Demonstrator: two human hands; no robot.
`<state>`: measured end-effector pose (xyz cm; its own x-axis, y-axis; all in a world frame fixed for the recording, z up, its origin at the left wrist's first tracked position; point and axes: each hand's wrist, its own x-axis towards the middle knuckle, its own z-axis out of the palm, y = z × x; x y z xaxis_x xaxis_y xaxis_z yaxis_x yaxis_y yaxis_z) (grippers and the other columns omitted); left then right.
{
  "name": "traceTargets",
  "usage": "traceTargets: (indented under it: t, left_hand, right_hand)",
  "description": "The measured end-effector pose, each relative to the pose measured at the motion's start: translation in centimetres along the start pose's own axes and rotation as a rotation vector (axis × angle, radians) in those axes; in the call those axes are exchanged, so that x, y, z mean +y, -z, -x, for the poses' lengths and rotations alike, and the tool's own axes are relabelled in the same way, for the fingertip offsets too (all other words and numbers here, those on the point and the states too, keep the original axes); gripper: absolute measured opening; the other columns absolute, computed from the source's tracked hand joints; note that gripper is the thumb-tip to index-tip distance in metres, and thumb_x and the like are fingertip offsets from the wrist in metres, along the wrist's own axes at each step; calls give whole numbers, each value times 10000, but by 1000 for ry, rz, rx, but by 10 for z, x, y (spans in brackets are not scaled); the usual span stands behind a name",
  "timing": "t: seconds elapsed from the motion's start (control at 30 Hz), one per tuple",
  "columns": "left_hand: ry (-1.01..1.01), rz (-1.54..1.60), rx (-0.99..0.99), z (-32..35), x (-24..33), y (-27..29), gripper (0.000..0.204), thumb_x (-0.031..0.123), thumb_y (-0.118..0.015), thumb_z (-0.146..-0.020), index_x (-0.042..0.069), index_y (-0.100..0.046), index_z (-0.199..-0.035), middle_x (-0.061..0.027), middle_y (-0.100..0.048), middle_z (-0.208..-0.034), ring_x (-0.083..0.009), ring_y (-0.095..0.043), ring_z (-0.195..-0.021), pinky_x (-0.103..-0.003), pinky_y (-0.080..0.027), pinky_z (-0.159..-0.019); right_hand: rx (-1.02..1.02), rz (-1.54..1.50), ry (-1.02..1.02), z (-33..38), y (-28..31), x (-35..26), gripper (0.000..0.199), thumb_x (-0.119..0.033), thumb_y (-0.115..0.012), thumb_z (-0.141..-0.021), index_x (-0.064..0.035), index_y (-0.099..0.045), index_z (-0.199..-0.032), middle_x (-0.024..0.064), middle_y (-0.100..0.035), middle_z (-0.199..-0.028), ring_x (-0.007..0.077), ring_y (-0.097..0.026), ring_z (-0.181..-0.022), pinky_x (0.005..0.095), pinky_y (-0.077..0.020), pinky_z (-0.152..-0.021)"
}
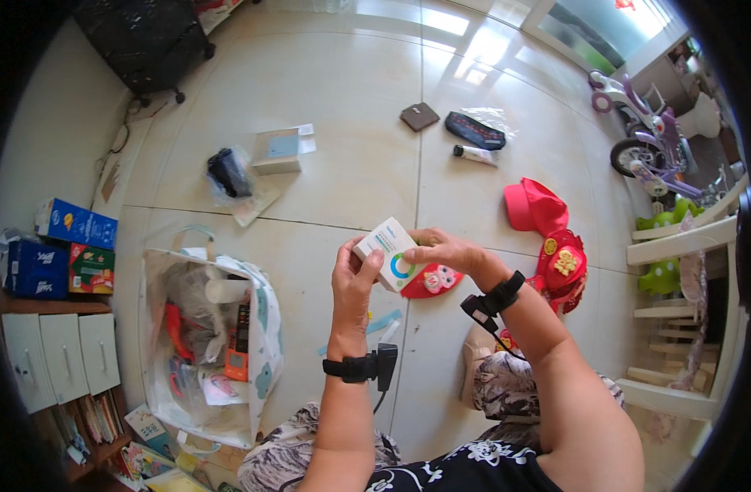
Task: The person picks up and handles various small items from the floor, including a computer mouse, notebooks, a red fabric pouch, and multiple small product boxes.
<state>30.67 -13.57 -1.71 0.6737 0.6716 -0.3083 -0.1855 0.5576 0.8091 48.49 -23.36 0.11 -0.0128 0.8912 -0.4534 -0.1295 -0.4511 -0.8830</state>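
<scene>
A small white carton (387, 248) with a blue-green ring printed on it is held up in front of me, above the floor. My left hand (352, 269) grips its left side, thumb on the front face. On the right side my right hand (449, 251) closes on the same carton, its thumb beside the ring. The fingers behind the carton are hidden. Past the carton's lower right edge shows a flat red item (435, 280) with a cartoon animal face. A light blue strip (384, 320) lies on the tiles below my hands.
To the left stands an open fabric storage bag (265, 328) with several things inside. Farther off lie an opened box (277, 152), a brown wallet (420, 116), a dark patterned pouch (475, 130) and a tube (475, 155). A red cap (537, 206) and a white wooden rack (687, 242) are at right.
</scene>
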Motion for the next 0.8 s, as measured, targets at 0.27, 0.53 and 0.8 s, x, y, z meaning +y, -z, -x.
traceTargets:
  t: [0.27, 0.53, 0.8]
  left_hand:
    - [-200, -27, 152, 11, 56, 17, 431, 196, -639, -871, 3, -505, -1233, -82, -595, -1058, -133, -584, -947, -282, -503, -822]
    - [-158, -584, 10, 16, 110, 14, 569, 418, -579, -944, 27, -438, -1333, -84, -596, -1092, -161, -595, -972, -322, -531, -810]
    - [174, -533, -101, 39, 138, 33, 647, 500, -596, -908, 4, -424, -1287, -100, -569, -1131, -188, -614, -991, -314, -543, -802]
  right_hand:
    - [23, -329, 287, -33, -62, -17, 700, -425, -692, -822, 31, -457, -1298, 110, -579, -1157, 191, -570, -1065, 331, -485, -900]
    - [163, -623, 480, -38, -93, -18, 675, -260, -735, -811, 55, -403, -1307, 135, -544, -1201, 197, -545, -1116, 336, -469, -937]
    - [874, 453, 931, -25, -124, -24, 683, -27, -764, -669, -69, -471, -1284, 136, -509, -1208, 305, -521, -1134, 381, -445, -966]
